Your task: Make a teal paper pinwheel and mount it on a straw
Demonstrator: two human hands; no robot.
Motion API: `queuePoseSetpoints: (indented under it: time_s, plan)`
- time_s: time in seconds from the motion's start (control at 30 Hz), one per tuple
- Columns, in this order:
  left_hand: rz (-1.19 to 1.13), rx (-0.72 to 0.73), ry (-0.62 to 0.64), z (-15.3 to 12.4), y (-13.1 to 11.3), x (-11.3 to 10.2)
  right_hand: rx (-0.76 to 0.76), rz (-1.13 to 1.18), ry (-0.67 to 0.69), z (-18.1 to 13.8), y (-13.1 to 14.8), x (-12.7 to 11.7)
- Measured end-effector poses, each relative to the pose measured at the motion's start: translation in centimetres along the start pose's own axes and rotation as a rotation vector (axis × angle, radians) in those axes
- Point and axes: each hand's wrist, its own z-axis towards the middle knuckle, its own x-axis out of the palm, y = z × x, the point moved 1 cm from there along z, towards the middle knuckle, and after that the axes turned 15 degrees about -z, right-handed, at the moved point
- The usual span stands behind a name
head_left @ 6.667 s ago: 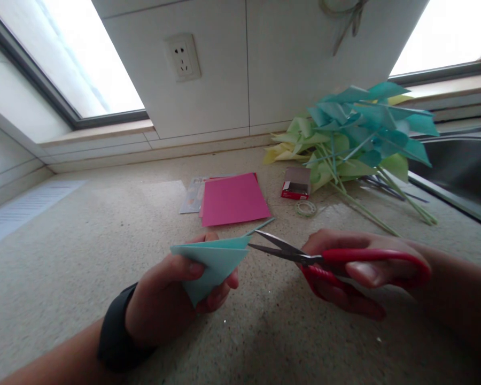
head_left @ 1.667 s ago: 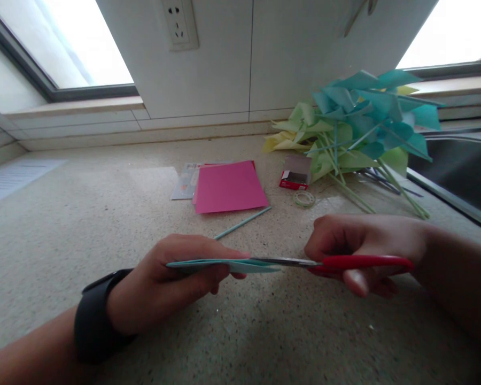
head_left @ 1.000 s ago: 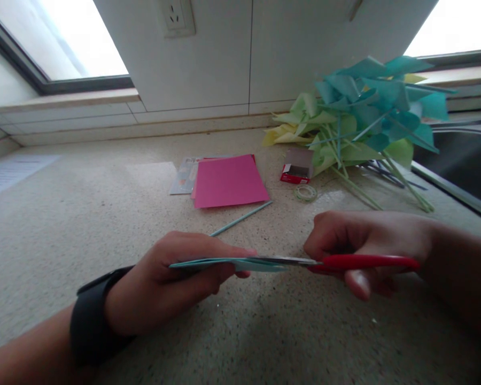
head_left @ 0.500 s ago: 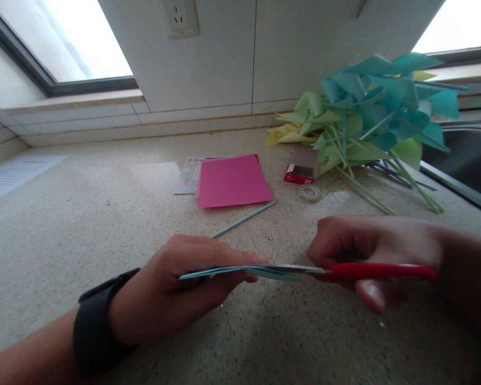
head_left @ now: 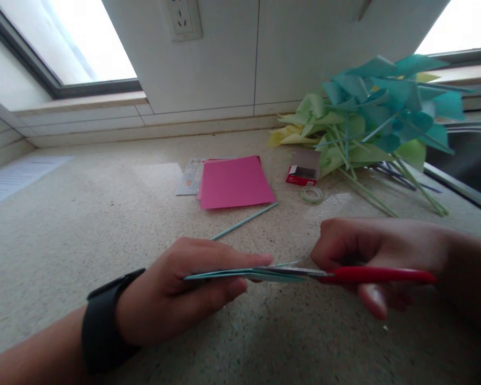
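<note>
My left hand (head_left: 188,291), below a black wristband, pinches a folded piece of light blue paper (head_left: 220,275) seen nearly edge-on. Its thumb lies under the layers and its fingers lie over them. Red-handled scissors (head_left: 377,275) are gripped in my right hand (head_left: 372,251). Their blades point left and lie along the paper, among its layers, close to my left fingertips. A thin sliver of the paper stands slightly apart above the blades. Just behind my left hand a pale blue paper stick (head_left: 246,220) rests on the counter.
Pink square sheets (head_left: 236,183) lie behind on the speckled counter (head_left: 104,214). Right of them are a small red box (head_left: 302,174) and a tape roll (head_left: 311,195). Blue and green paper flowers (head_left: 385,112) lie at the back right by a dark sink (head_left: 465,160). A printed sheet (head_left: 20,176) is far left.
The left thumb has shifted on the paper. A thin strip of paper now stands out above the scissor blades. The whole view has shifted slightly.
</note>
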Motion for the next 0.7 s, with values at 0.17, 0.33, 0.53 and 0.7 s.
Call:
queuePoseSetpoints:
  time_s: [0.17,0.33,0.53,0.7]
  plan:
    - [-0.030,-0.030,0.024,-0.2,0.2,0.0,0.041,-0.082,0.061,-0.1,1.2,-0.3]
    - [-0.062,-0.051,0.056,-0.3,0.1,0.2,0.049,-0.101,0.082,-0.1,1.9,-0.1]
    - [-0.059,-0.066,0.080,-0.4,0.2,0.4,0.015,-0.068,0.087,0.2,1.0,0.0]
    - [-0.055,-0.051,0.060,-0.4,0.4,0.4,0.039,-0.041,0.077,0.4,0.6,0.1]
